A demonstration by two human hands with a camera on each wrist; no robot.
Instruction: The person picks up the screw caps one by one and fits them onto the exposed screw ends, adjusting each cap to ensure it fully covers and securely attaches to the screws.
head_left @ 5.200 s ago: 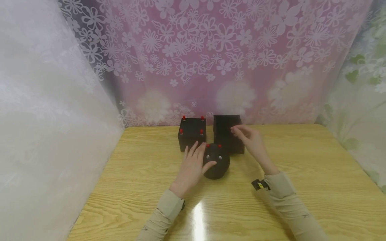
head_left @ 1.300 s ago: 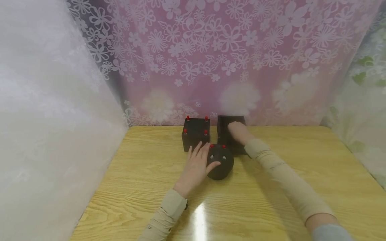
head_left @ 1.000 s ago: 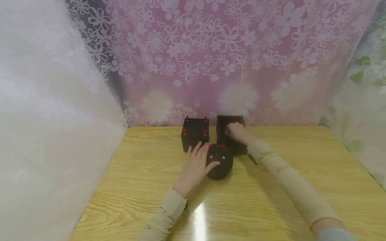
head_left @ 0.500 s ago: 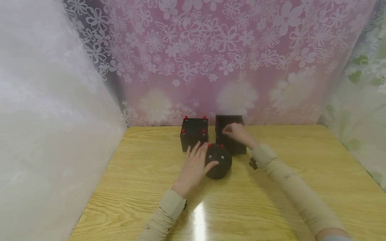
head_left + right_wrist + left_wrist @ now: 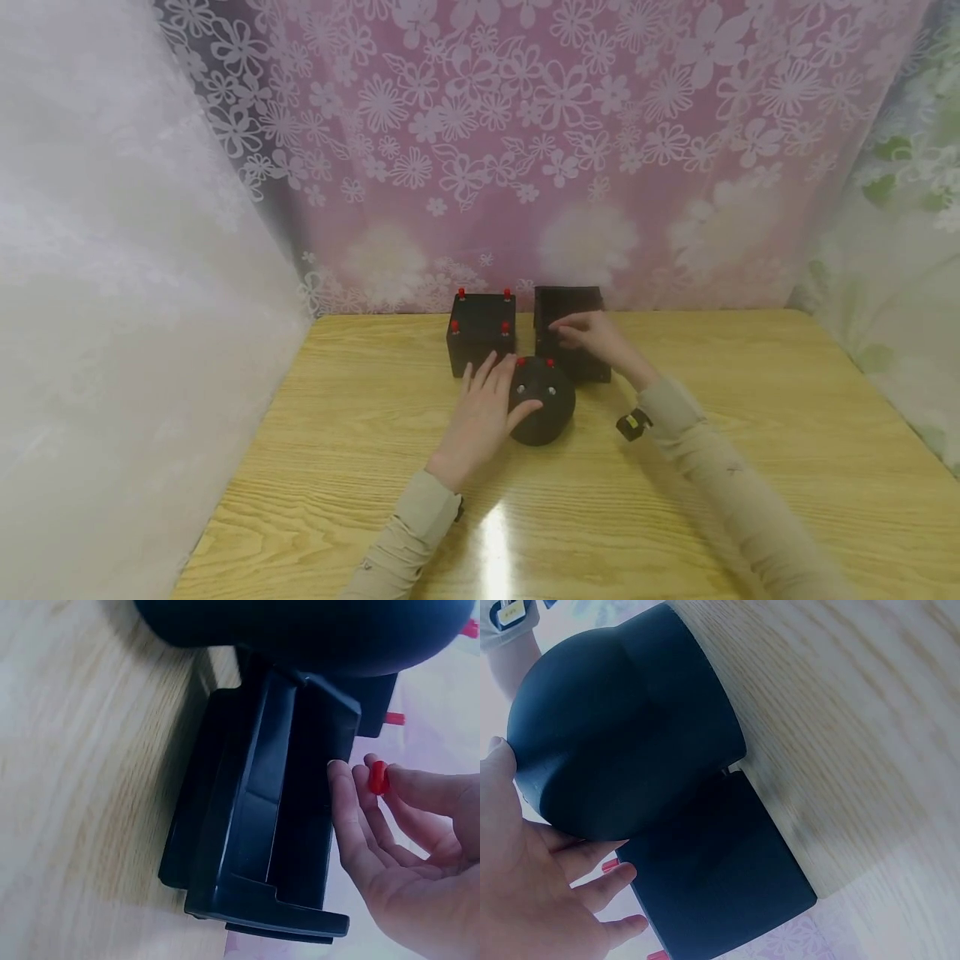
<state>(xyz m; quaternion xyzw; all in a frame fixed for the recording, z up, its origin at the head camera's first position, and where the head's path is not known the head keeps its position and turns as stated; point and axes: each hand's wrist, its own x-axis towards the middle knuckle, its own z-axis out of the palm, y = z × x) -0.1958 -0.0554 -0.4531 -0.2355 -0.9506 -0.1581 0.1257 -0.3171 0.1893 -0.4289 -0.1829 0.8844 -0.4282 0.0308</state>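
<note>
My left hand point(image 5: 474, 421) rests with straight fingers against the left side of a rounded black block point(image 5: 542, 421), its thumb lying on the front face. That face carries small red and silvery fittings. In the right wrist view my right hand point(image 5: 420, 889) pinches a small red peg point(image 5: 379, 778) between thumb and fingertips. This hand is beside and above an open black bin point(image 5: 567, 289), just behind the rounded block. To the left stands a square black box point(image 5: 482, 337) with red pegs at its top corners. Most of the bin's contents cannot be made out.
All the black pieces stand close together near the far edge of the wooden table point(image 5: 337, 467). Behind them hangs a pink flowered curtain point(image 5: 480, 167), with pale cloth at both sides. A small wrist camera point(image 5: 633, 424) hangs under the right cuff.
My right hand had dipped into the open bin, and has since lifted and drawn back toward me, fingers now extended left. My left hand keeps its place on the rounded block.
</note>
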